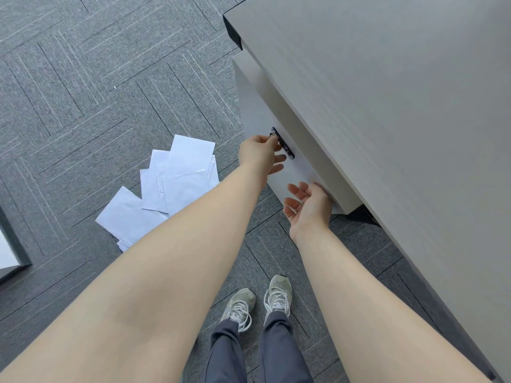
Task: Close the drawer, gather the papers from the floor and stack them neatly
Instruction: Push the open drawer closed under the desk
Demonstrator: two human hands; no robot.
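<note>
At frame centre the left hand (261,153) pinches the drawer (279,150) lock's key, right hand (307,205) open; papers (166,189) lower left look light, slippery, best slid together by edges.

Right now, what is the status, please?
Left hand pinches key at dark lock on pale grey drawer; right hand open. White papers on carpet.

I see grey carpet tiles (83,92) laid herringbone, thin pale stripes. Light grey wood-grain bench (387,106) fills the right, dark edge at its far corner. Even, soft light.
</note>
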